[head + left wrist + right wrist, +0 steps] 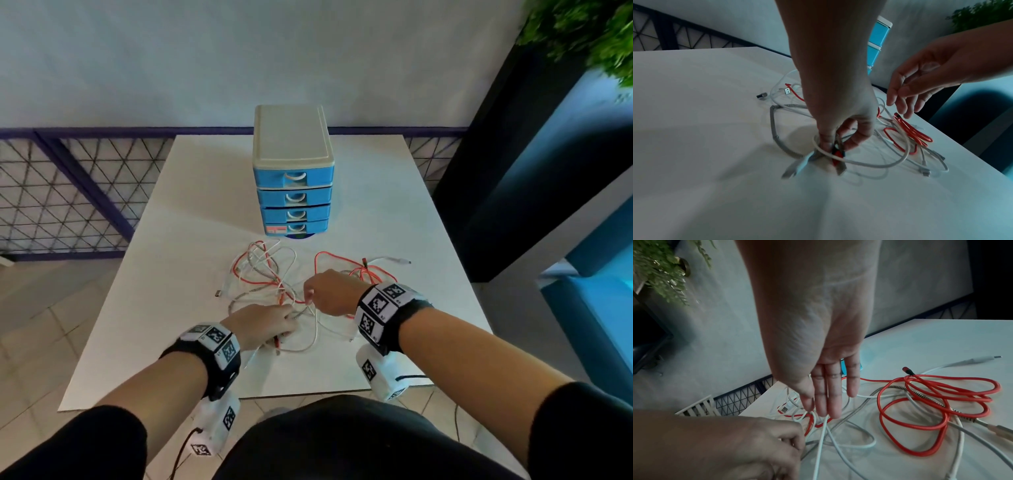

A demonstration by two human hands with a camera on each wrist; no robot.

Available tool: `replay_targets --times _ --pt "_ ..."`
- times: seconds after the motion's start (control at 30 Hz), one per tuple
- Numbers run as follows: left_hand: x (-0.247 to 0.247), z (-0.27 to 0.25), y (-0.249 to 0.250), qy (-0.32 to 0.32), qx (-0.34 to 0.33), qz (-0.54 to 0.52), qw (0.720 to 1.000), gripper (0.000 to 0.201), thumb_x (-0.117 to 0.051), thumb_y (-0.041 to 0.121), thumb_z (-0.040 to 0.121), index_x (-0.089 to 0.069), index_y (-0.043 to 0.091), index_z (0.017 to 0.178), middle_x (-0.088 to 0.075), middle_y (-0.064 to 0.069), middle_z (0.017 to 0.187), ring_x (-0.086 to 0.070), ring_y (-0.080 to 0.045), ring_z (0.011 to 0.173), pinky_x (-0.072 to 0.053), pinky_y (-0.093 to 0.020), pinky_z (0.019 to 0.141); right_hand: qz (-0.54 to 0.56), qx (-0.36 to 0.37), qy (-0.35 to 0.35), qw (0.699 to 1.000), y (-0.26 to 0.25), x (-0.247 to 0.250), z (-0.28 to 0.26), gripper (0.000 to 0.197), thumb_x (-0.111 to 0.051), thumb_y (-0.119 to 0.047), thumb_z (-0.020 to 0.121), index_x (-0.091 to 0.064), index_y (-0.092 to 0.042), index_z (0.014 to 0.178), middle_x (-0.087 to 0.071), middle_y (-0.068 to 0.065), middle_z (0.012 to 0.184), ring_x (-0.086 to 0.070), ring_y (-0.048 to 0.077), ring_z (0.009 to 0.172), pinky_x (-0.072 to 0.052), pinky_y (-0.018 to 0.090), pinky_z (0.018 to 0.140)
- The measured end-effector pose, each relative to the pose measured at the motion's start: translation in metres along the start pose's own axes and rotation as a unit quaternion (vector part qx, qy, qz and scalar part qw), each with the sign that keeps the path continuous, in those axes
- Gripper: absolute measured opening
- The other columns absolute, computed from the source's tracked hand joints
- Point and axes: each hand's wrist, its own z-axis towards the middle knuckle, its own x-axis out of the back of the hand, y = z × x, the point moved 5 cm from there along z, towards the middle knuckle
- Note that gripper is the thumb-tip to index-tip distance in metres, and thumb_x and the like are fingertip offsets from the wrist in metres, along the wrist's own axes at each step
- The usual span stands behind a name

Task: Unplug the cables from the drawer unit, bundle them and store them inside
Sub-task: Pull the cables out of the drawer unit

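Left hand [838,100] pinches the cables [840,155]; right hand [824,369], fingers straight, touches the strands.

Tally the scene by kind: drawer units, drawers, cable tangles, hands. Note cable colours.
drawer unit: 1
drawers: 4, all shut
cable tangle: 1, with red, white and grey braided strands; cables per colour cannot be told
hands: 2, left hand and right hand
Total: 8
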Motion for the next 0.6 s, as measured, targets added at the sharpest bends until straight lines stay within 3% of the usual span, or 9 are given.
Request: replay_targets --times 0.1,0.17,0.2,0.3,0.37,0.43,0.47,0.53,0.6 --pt "0.001 0.006 -0.016 0.024 0.031 -0.044 0.998 0.027 -0.049 0.006 0.084 -0.054 0.026 0.102 -0.048 0.003 0.108 -0.053 -0.018 0.091 -0.043 -0.032 0.064 0.017 0.003 0.004 1.0 0.002 0.002 0.004 0.034 -0.04 -0.007 0.091 -0.067 -0.019 0.108 -0.061 0.005 0.123 -0.057 0.026 0.11 -0.045 0.034 0.085" --pt "0.005 0.008 -0.028 0.072 0.065 -0.118 0.988 0.037 -0.05 0.006 0.087 -0.053 0.033 0.112 -0.05 0.006 0.108 -0.054 -0.018 0.101 -0.05 -0.038 0.075 0.022 0.018 0.021 0.999 0.002 0.007 0.007 0.032 -0.04 -0.008 0.093 -0.066 -0.017 0.109 -0.062 0.005 0.122 -0.056 0.025 0.111 -0.044 0.034 0.089" --pt "0.015 0.007 -0.032 0.116 0.082 -0.178 0.974 0.031 -0.053 0.008 0.088 -0.056 0.03 0.11 -0.052 0.006 0.105 -0.054 -0.017 0.101 -0.049 -0.037 0.079 0.032 0.022 0.039 0.998 0.002 0.01 0.01 0.032 -0.039 -0.009 0.094 -0.066 -0.016 0.11 -0.062 0.005 0.121 -0.056 0.025 0.111 -0.043 0.032 0.089" --pt "0.061 0.003 -0.045 0.267 0.159 -0.333 0.891 0.011 -0.066 0.012 0.084 -0.069 0.013 0.094 -0.065 0.001 0.09 -0.057 -0.013 0.086 -0.041 -0.016 0.075 0.144 -0.007 0.121 0.982 0.006 0.027 0.016 0.031 -0.039 -0.01 0.096 -0.062 -0.013 0.117 -0.063 0.008 0.12 -0.057 0.025 0.111 -0.039 0.024 0.087" --pt "0.09 -0.004 -0.054 0.339 0.191 -0.397 0.831 0.008 -0.07 0.01 0.079 -0.072 0.012 0.087 -0.067 0.002 0.08 -0.057 -0.008 0.074 -0.039 -0.012 0.07 0.233 -0.028 0.168 0.958 0.006 0.042 0.02 0.03 -0.04 -0.016 0.098 -0.061 -0.011 0.119 -0.063 0.009 0.12 -0.058 0.025 0.111 -0.042 0.027 0.09" --pt "0.113 -0.011 -0.062 0.382 0.193 -0.431 0.794 0.008 -0.071 0.008 0.079 -0.071 0.011 0.087 -0.066 0.002 0.077 -0.057 0.002 0.068 -0.04 -0.01 0.068 0.331 -0.013 0.184 0.925 -0.002 0.058 0.023 0.034 -0.036 -0.024 0.1 -0.06 -0.008 0.117 -0.063 0.012 0.12 -0.059 0.026 0.112 -0.045 0.032 0.09" --pt "0.122 -0.013 -0.067 0.393 0.192 -0.455 0.776 0.009 -0.071 0.008 0.08 -0.071 0.01 0.089 -0.066 0.002 0.077 -0.057 0.002 0.066 -0.043 -0.01 0.068 0.395 0.002 0.174 0.902 -0.008 0.064 0.024 0.036 -0.033 -0.027 0.102 -0.059 -0.008 0.118 -0.063 0.012 0.122 -0.059 0.023 0.112 -0.044 0.03 0.086" --pt "0.136 -0.018 -0.075 0.396 0.196 -0.518 0.732 0.01 -0.069 0.008 0.083 -0.069 0.007 0.092 -0.066 -0.004 0.08 -0.062 -0.011 0.069 -0.052 -0.022 0.069 0.512 0.035 0.137 0.847 -0.022 0.072 0.025 0.038 -0.028 -0.033 0.103 -0.057 -0.017 0.121 -0.063 0.007 0.123 -0.06 0.015 0.109 -0.041 0.024 0.08" --pt "0.146 -0.022 -0.079 0.4 0.203 -0.554 0.701 0.01 -0.069 0.011 0.084 -0.069 0.009 0.093 -0.067 -0.009 0.085 -0.065 -0.02 0.075 -0.057 -0.029 0.072 0.549 0.063 0.128 0.823 -0.031 0.075 0.029 0.033 -0.031 -0.033 0.103 -0.057 -0.021 0.119 -0.066 0.004 0.118 -0.062 0.012 0.105 -0.043 0.02 0.079"
